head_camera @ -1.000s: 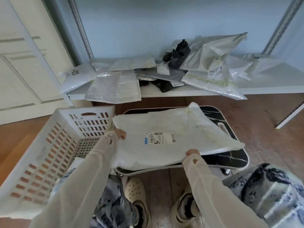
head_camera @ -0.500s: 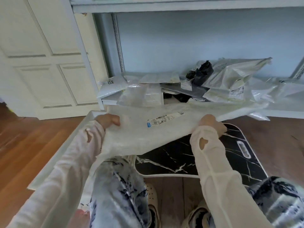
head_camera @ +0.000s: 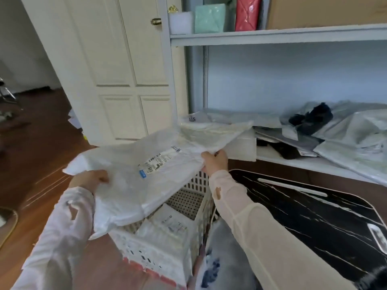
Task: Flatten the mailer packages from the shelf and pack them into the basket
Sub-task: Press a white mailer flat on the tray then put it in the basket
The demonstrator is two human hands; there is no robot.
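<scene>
A: Off the table (head_camera: 303, 208), the mailer (head_camera: 134, 174) had swung left — it hung over the basket (head_camera: 161, 256).
B: Left hand (head_camera: 90, 181) and right hand (head_camera: 214, 163) each pinched an edge — best lowered flat, not dropped.

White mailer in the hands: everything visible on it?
The white mailer is thin, crinkled plastic, flattened and limp, held roughly level above the white basket, not yet inside. A shipping label with a barcode and a small blue patch faces up near its middle. The left hand grips its near left edge; the right hand grips its right edge. Its near corner droops toward the basket's rim; contact there cannot be told.
</scene>
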